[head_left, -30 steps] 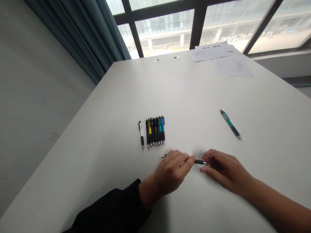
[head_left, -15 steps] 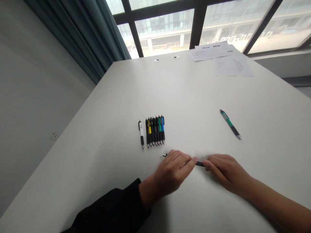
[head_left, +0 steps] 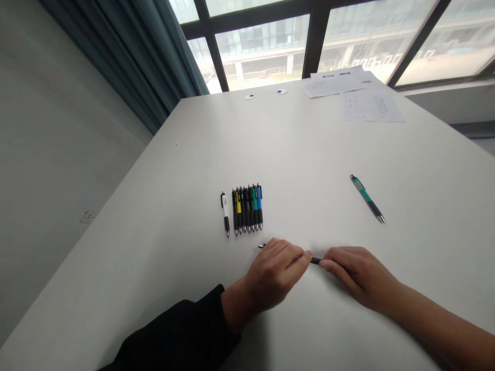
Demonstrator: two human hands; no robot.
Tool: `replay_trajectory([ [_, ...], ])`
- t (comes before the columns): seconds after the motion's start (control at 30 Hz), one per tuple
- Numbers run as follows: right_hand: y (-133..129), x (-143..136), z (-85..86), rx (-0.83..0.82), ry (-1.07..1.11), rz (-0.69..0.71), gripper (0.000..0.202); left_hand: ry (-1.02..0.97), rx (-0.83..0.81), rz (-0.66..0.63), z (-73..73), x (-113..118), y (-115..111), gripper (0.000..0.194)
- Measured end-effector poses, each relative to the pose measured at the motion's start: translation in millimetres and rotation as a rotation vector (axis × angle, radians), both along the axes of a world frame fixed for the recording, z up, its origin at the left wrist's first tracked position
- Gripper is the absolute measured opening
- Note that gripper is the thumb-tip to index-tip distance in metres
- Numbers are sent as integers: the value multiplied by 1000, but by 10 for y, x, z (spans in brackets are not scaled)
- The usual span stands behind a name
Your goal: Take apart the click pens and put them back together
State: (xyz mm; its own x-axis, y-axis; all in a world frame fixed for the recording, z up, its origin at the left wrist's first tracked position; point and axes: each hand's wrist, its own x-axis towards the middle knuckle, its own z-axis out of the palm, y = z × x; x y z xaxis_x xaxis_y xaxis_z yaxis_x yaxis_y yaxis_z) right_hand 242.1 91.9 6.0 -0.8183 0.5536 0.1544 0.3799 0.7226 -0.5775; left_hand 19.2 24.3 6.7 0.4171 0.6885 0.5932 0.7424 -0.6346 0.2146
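Observation:
My left hand (head_left: 276,268) is closed around the middle of a pen (head_left: 315,260), which lies nearly level just above or on the table. The pen's black grip shows between my two hands, and its push-button end pokes out left of my left hand; the barrel is hidden under the fingers. My right hand (head_left: 350,270) pinches the pen's other end between thumb and fingers, covering the tip. Beyond my left hand lies a tight row of pens (head_left: 247,210), black, yellow, green and blue. A white pen (head_left: 225,214) sits just left of that row, slightly apart.
A green pen (head_left: 367,198) lies slanted on the white table (head_left: 309,154) to the right. Printed papers (head_left: 371,103) rest at the far right edge, under the window. Two small white oval pieces (head_left: 249,97) are near the back edge. A blue curtain (head_left: 127,51) hangs at left.
My right hand has shifted slightly left along the pen, toward my left hand, so less of the black grip shows. The left hand and the other pens stay put.

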Motion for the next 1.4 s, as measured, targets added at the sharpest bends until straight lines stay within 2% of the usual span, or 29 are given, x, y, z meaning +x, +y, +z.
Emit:
replay_trajectory([
  [0.23, 7, -10, 2, -35, -13, 13, 38, -24, -8, -4, 48, 3, -13, 14],
  [0.33, 4, 7, 12, -150, 32, -42, 36, -166, 21, 163, 36, 1, 0, 14],
  [0.4, 5, 25, 16, -264, 75, -117, 34, -308, -1, 331, 15, -16, 26, 23],
  [0.47, 10, 41, 15, -362, 110, -183, 32, -502, -85, 408, -14, -37, 63, 37],
  [0.5, 13, 46, 13, -397, 121, -199, 32, -633, -155, 396, -28, -44, 83, 42],
  [0.6, 15, 41, 15, -467, 121, -184, 33, -1104, -438, 194, -43, -32, 125, 47],
  [0.7, -9, 9, 49, -511, 92, -121, 35, -1356, -613, 55, -13, 12, 133, 48],
  [0.77, -42, -19, 82, -550, 80, -85, 36, -1395, -651, -23, 10, 34, 129, 49],
  [0.93, -110, -62, 131, -697, 115, -38, 36, -1341, -760, -243, 15, 47, 149, 47],
  [1.1, -54, -61, 150, -793, 169, 4, 37, -1410, -887, -193, -9, 96, 263, 50],
  [1.23, -5, -70, 163, -798, 208, 8, 40, -1472, -1020, -247, -32, 140, 338, 50],
  [1.4, -19, -82, 164, -784, 208, -1, 41, -1475, -1092, -255, -51, 154, 349, 58],
])
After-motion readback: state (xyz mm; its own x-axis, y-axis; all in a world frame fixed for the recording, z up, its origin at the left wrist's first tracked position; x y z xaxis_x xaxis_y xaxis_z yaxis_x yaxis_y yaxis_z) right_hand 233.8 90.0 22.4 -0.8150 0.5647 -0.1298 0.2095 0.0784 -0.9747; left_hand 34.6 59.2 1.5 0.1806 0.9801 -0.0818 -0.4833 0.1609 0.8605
